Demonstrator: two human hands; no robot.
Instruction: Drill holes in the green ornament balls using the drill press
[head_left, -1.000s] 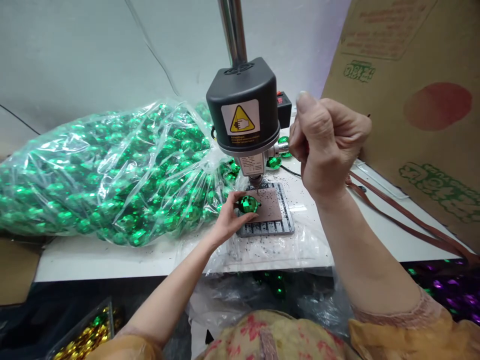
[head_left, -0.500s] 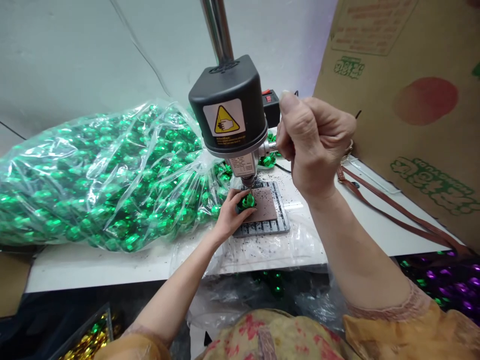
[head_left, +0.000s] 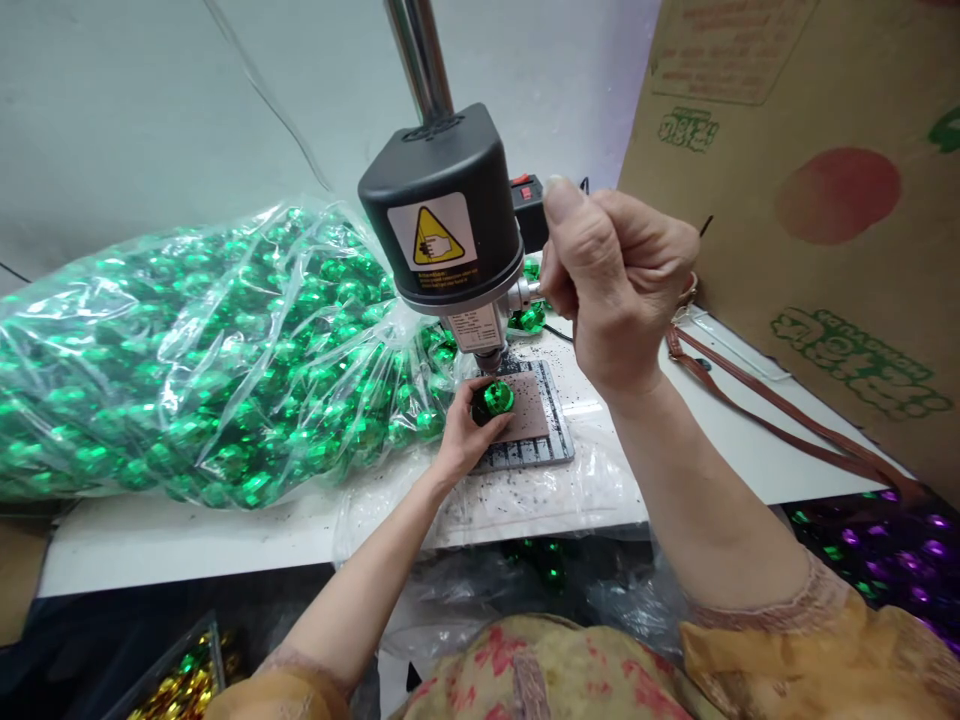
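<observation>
Head view: bag (head_left: 405, 322) (clear) holds green baubles (head_left: 253, 488).

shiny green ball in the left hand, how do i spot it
Find the black rounded machine head with a yellow warning triangle. Below it is a flat brownish board; over its left part is the shiny green faceted ball, the only ball held in the bare left hand.

The white table (head_left: 150, 548) I'm looking at carries, on its left, a bulky clear bag (head_left: 202, 400) packed with shiny green balls. A slotted metal base (head_left: 562, 445) sits near the middle, crumpled plastic film (head_left: 555, 503) in front, dark specks (head_left: 551, 356) scattered round it, loose green balls (head_left: 531, 319) behind. A brown strap (head_left: 889, 474) trails across the right end.
</observation>
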